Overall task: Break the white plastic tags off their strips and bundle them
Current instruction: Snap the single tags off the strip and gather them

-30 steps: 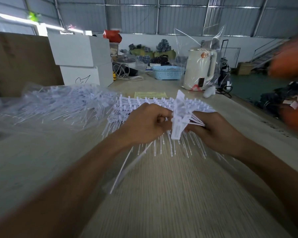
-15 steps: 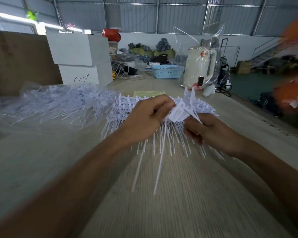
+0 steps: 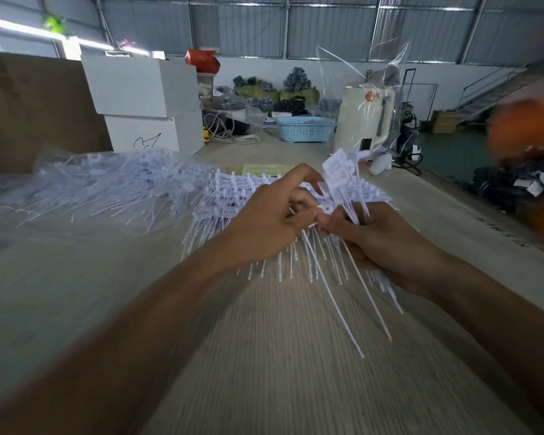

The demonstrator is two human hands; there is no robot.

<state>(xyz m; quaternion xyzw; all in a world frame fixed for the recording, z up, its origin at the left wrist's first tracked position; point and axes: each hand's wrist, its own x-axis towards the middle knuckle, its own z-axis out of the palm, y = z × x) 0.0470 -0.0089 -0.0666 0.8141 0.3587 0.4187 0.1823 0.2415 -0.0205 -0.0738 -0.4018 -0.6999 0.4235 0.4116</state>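
Observation:
A stack of white tag strips (image 3: 233,196) lies on the wooden table (image 3: 280,356) just beyond my hands. My right hand (image 3: 387,243) grips a bundle of loose white tags (image 3: 343,180); their flat heads stick up above the fingers and their long thin tails slant down toward me on the right. My left hand (image 3: 270,215) has its fingers curled at the strips and pinches a white tag right beside the bundle, thumb to thumb with the right hand.
A clear bag heaped with white tags (image 3: 101,186) fills the table's left. Behind stand white boxes (image 3: 145,98), a blue basket (image 3: 305,128), a cream kettle (image 3: 365,117) in clear wrap and a yellow paper (image 3: 267,168). The table edge runs along the right.
The bundle in my right hand has risen and turned, heads now higher and tails swung to the right. My left hand has closed in against the right hand.

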